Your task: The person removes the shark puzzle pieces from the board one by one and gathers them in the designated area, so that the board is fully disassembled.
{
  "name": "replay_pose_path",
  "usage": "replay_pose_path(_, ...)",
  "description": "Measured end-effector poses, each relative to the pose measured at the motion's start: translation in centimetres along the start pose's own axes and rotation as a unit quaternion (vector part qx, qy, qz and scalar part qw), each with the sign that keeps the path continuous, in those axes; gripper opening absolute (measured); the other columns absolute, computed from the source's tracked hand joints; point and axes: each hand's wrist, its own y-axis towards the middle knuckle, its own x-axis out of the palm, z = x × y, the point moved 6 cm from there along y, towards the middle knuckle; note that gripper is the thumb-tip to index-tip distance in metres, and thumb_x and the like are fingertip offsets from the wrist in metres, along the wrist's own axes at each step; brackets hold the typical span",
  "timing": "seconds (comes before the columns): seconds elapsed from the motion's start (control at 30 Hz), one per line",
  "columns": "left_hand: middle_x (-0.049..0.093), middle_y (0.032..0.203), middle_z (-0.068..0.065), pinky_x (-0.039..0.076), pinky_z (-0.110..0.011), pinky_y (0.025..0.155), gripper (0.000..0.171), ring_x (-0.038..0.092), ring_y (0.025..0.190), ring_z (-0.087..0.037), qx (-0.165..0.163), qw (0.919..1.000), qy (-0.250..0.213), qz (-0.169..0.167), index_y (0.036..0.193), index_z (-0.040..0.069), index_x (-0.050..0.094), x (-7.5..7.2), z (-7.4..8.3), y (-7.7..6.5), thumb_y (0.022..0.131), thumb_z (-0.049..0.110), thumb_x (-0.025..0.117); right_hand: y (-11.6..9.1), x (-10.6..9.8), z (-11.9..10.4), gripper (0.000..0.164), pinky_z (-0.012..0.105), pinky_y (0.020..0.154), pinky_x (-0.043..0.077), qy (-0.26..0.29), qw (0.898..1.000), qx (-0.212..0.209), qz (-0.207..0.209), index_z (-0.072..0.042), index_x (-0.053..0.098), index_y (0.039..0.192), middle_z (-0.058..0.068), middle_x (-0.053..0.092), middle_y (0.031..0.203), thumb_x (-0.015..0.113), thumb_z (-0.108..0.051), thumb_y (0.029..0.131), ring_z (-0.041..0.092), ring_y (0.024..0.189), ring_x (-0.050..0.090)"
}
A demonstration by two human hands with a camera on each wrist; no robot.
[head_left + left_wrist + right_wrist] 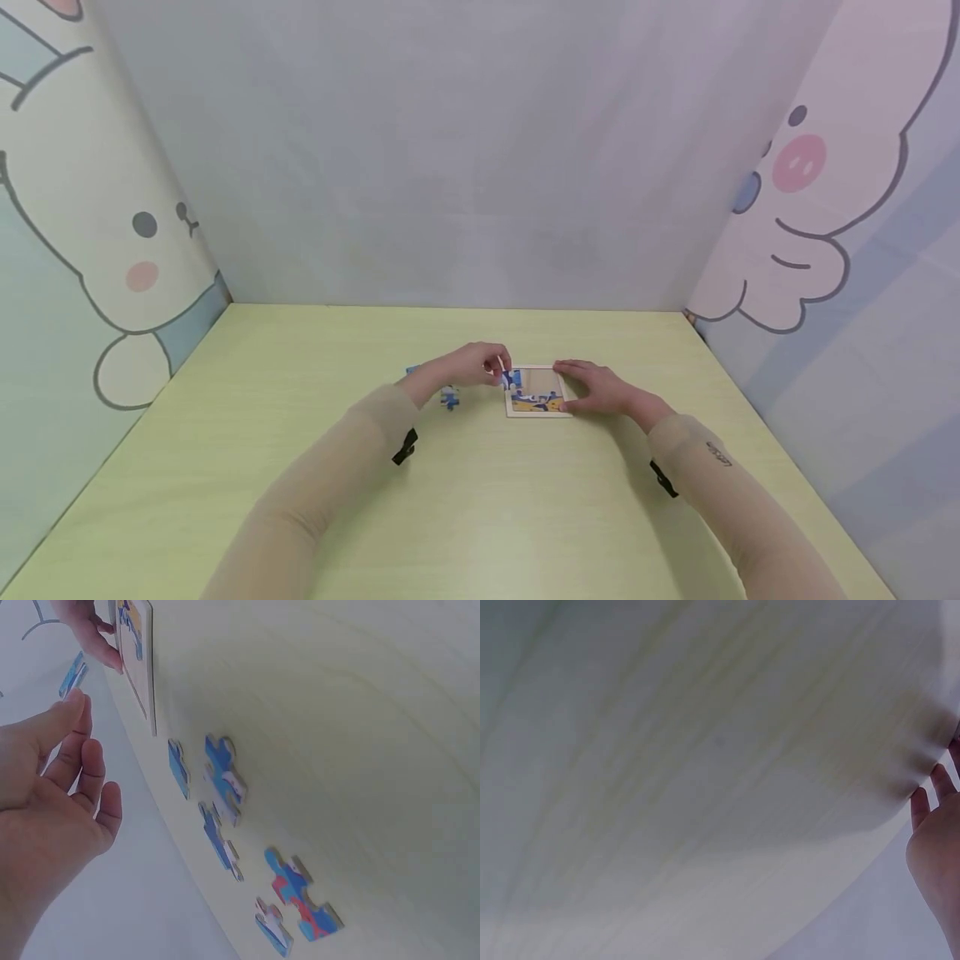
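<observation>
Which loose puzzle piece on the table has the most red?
The red-patched blue piece, at the end of the group farthest from the puzzle frame; the other four visible are mainly blue or white.

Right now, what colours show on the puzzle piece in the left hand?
The puzzle piece shows blue and white, clearest in the left wrist view.

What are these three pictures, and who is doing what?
There's no robot, just a person's left hand and right hand. The big picture comes from a camera on the head, looking down at a table. The other two come from cameras on the wrists. The left hand pinches a puzzle piece. The right hand rests at the edge of a partly filled puzzle frame. In the left wrist picture, five loose pieces lie on the table.
</observation>
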Motion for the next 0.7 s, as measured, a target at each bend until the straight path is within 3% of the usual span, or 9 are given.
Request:
replay_pose_path(0.37, 0.061, 0.086, -0.001, 0.045, -0.025, 0.074, 0.019, 0.052, 0.078, -0.013, -0.004, 0.9997, -0.001, -0.022, 0.104, 0.01, 0.059, 0.3, -1.7, -2.4, 0.087, 0.002, 0.064, 0.2, 0.2, 0.2, 0.079, 0.059, 0.108, 0.02, -0.001, 1.0, 0.0, 0.003, -0.014, 0.034, 0.146, 0.009, 0.03, 0.153, 0.066, -0.048, 0.083, 0.035, 0.14, 0.025)
replay_pose_path(0.7, 0.06, 0.084, 0.001, 0.043, -0.025, 0.072, 0.017, 0.051, 0.076, -0.011, -0.032, 0.9992, 0.016, -0.015, 0.1, 0.012, 0.06, 1.0, -3.3, -3.1, 0.087, 0.002, 0.064, 0.1, 0.1, 0.1, 0.079, 0.06, 0.108, 0.019, 0.001, 1.0, 0.007, -0.001, -0.015, 0.034, 0.147, 0.009, 0.03, 0.153, 0.066, -0.05, 0.083, 0.036, 0.139, 0.025)
